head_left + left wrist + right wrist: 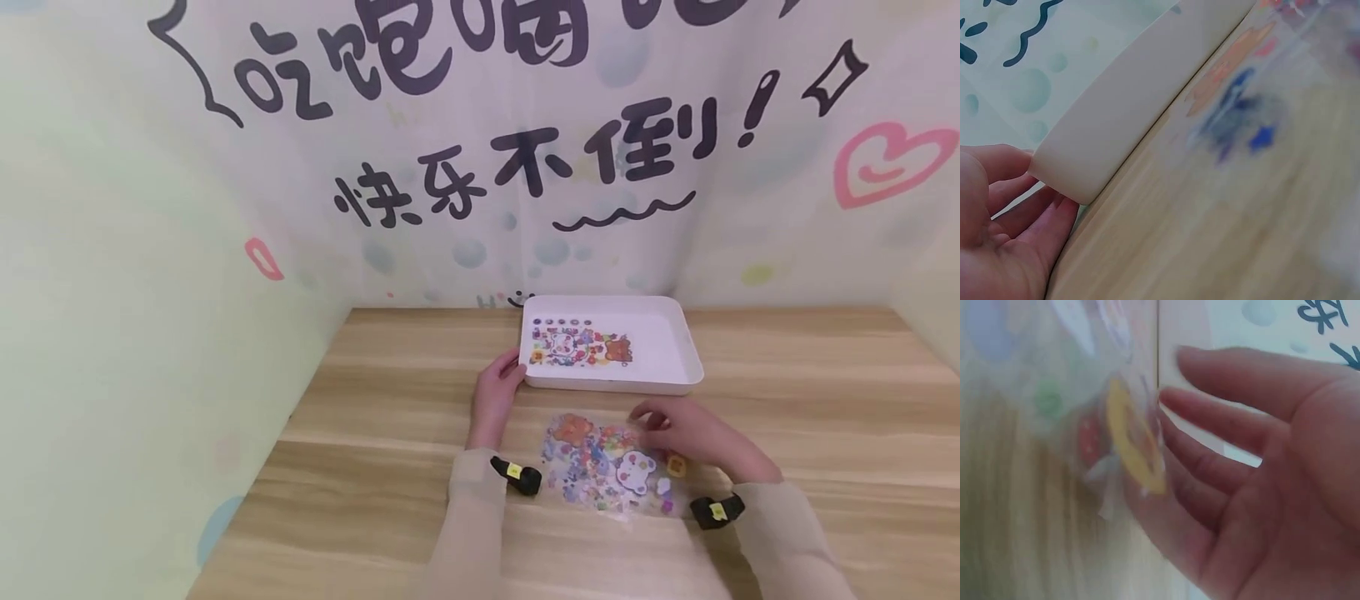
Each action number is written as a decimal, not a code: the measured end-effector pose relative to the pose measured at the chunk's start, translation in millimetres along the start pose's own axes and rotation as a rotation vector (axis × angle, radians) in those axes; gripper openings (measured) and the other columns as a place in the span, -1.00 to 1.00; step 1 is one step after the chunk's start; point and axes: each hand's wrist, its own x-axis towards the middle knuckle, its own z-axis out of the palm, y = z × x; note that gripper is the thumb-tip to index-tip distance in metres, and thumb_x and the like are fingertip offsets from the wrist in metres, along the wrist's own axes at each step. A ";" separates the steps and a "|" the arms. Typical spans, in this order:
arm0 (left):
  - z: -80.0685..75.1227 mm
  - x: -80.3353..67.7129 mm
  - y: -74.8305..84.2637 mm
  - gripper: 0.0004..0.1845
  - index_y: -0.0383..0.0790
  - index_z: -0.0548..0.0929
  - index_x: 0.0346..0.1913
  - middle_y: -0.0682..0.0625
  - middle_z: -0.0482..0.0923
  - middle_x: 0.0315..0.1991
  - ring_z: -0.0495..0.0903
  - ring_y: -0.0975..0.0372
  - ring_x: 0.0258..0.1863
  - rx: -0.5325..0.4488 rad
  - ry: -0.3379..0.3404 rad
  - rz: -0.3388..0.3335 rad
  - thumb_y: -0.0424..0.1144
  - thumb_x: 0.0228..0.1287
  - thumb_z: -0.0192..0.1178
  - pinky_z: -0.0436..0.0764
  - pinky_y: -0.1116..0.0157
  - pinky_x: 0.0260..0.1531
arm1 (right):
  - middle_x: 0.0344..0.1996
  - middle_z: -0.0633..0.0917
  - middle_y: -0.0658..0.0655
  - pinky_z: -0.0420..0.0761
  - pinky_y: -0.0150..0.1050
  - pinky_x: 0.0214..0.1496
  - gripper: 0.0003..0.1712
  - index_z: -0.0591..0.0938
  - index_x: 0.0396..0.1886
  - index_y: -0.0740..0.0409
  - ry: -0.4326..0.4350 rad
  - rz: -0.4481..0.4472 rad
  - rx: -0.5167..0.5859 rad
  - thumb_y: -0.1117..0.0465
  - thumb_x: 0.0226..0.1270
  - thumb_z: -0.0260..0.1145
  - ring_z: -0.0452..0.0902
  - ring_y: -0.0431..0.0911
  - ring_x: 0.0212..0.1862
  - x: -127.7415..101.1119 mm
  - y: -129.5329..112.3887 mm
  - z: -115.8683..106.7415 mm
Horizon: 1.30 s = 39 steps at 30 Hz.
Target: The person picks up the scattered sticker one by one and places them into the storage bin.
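Note:
My left hand point(497, 392) holds the front left corner of a white tray point(615, 385); in the left wrist view the fingers point(1054, 219) meet the tray's end. Inside the tray lies a patch of colourful stickers point(562, 344), with a white bear and a brown bear. In front of the tray, a clear plastic piece with cartoon stickers point(592, 462) lies on the table; I cannot tell whether it is a bag or a sheet. My right hand point(686, 429) is over its far right edge, fingers loosely bent. In the right wrist view a lower finger is partly behind the plastic.
The wood-grain table point(360, 500) runs back to a printed wall cloth point(450, 267) with large dark characters. The tray stands close to this cloth. A black strap camera sits on each wrist.

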 end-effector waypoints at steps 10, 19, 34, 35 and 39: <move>-0.4 -2.1 -5.1 -0.65 0.09 0.49 0.09 0.12 0.47 0.05 0.45 0.37 0.00 -0.015 0.006 0.018 -0.18 0.22 0.11 0.47 0.39 -0.02 | -0.27 0.57 0.11 0.52 -0.21 -0.28 -0.55 0.49 0.03 0.16 -0.080 -0.047 0.122 0.29 0.08 0.29 0.46 -0.04 -0.24 -1.6 6.1 1.3; 0.7 -4.0 -5.0 -0.59 -0.02 0.45 0.16 0.10 0.45 0.08 0.44 0.37 0.01 -0.019 -0.010 0.007 -0.19 0.23 0.11 0.47 0.41 -0.04 | -0.50 0.56 0.06 0.48 -0.26 -0.50 -0.54 0.46 0.05 0.14 -0.036 0.077 0.132 0.14 0.13 0.28 0.43 -0.10 -0.50 -5.0 19.0 0.1; 3.1 -1.7 -0.4 -0.62 0.02 0.47 0.14 0.09 0.45 0.08 0.44 0.37 0.01 -0.002 -0.009 0.021 -0.18 0.23 0.10 0.47 0.42 -0.03 | -0.39 0.53 0.10 0.46 -0.24 -0.33 -0.39 0.42 0.12 0.12 -0.047 0.100 0.191 0.16 0.01 0.35 0.43 -0.06 -0.34 -8.0 28.1 -9.5; 3.0 -2.1 -0.4 -0.62 0.02 0.47 0.13 0.09 0.46 0.08 0.44 0.37 0.01 0.002 -0.001 0.025 -0.18 0.23 0.10 0.47 0.41 -0.03 | -0.39 0.54 0.10 0.47 -0.24 -0.32 -0.41 0.42 0.11 0.15 -0.051 0.101 0.204 0.15 0.03 0.34 0.44 -0.06 -0.34 -8.0 27.9 -9.5; 2.5 -2.9 -1.0 -0.62 0.02 0.47 0.13 0.10 0.46 0.07 0.44 0.36 0.00 0.005 0.006 0.036 -0.18 0.23 0.10 0.47 0.40 -0.03 | -0.45 0.51 0.11 0.48 -0.26 -0.38 -0.54 0.46 -0.05 0.24 -0.060 0.105 0.250 0.12 0.08 0.32 0.42 -0.07 -0.39 -7.7 28.9 -8.9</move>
